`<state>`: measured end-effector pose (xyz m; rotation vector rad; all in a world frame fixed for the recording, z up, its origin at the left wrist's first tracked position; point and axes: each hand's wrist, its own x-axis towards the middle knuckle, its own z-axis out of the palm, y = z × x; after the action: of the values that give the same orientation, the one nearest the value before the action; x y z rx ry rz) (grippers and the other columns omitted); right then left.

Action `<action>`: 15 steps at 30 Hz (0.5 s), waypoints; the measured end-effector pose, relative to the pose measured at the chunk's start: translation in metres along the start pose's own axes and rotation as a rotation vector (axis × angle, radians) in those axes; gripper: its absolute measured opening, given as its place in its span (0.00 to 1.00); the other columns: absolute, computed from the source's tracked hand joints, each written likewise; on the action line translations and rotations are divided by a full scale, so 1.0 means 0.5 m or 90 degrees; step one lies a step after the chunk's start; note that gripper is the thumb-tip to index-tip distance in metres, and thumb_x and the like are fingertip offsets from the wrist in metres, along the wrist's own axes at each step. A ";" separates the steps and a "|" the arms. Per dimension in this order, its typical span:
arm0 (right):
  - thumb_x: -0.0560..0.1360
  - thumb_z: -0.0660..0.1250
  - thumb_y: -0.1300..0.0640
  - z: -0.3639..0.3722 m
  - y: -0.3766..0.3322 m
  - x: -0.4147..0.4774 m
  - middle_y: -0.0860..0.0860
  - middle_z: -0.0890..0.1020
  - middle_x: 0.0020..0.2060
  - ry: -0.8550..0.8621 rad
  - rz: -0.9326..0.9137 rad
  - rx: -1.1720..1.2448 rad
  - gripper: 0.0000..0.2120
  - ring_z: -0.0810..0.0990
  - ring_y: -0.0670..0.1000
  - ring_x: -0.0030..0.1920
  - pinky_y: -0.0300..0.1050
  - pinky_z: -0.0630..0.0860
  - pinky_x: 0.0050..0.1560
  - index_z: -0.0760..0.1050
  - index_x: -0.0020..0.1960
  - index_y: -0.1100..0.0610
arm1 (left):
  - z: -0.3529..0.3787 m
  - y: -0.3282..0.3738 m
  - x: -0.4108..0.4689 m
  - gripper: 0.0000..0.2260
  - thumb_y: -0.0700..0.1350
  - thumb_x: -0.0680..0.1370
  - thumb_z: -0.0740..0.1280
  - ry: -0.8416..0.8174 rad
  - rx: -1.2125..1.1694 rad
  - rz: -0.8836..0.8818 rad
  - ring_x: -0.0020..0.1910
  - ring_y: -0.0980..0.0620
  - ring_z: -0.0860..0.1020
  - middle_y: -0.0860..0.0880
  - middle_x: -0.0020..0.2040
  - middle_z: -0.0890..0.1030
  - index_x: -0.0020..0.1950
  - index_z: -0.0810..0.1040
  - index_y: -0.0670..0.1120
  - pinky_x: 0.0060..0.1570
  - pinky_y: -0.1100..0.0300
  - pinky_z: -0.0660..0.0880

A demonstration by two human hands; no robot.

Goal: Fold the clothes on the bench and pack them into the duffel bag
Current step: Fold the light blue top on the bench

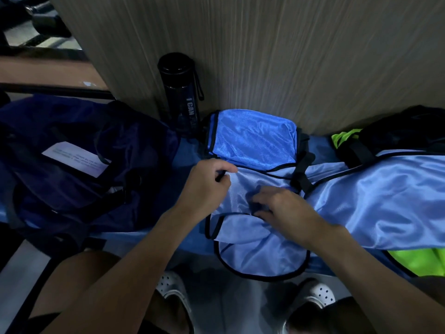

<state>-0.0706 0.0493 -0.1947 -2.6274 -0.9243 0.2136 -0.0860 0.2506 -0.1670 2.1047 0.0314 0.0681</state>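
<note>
A light blue mesh vest (361, 201) with black trim lies spread across the blue bench (187, 153), part of it hanging over the front edge. My left hand (204, 186) pinches its black-trimmed edge at the upper left. My right hand (281, 208) presses down on the vest's middle, fingers bunching the fabric. A folded brighter blue vest (252, 138) lies behind it against the wall. The dark navy duffel bag (79, 165) sits open on the left, with a white label showing.
A black water bottle (181, 92) stands against the wooden wall panel (289, 56) between bag and folded vest. Neon green fabric (419, 261) shows at lower right and under a black garment (404, 131) at far right. My white shoes stand below the bench.
</note>
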 end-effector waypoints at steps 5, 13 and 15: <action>0.70 0.70 0.60 0.003 -0.001 -0.010 0.47 0.77 0.38 0.049 -0.043 -0.062 0.06 0.76 0.53 0.44 0.49 0.73 0.46 0.78 0.38 0.50 | -0.004 0.001 -0.006 0.11 0.33 0.80 0.63 0.001 -0.026 -0.009 0.19 0.60 0.66 0.59 0.20 0.72 0.55 0.83 0.42 0.23 0.71 0.61; 0.75 0.68 0.48 -0.001 0.009 -0.023 0.38 0.72 0.46 0.001 -0.042 -0.049 0.05 0.71 0.44 0.56 0.40 0.51 0.49 0.80 0.50 0.45 | -0.006 0.011 -0.011 0.10 0.34 0.81 0.63 -0.010 -0.036 0.000 0.19 0.59 0.65 0.59 0.20 0.70 0.55 0.83 0.41 0.23 0.72 0.60; 0.75 0.68 0.49 0.000 0.012 -0.023 0.37 0.69 0.44 -0.017 -0.042 -0.045 0.04 0.70 0.44 0.56 0.41 0.51 0.49 0.80 0.48 0.44 | -0.006 0.012 -0.011 0.10 0.34 0.81 0.63 -0.011 -0.035 0.004 0.19 0.59 0.65 0.59 0.20 0.70 0.55 0.83 0.41 0.23 0.72 0.60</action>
<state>-0.0759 0.0377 -0.1964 -2.6594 -1.0447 0.2042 -0.0919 0.2499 -0.1606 2.0509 0.0128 0.0527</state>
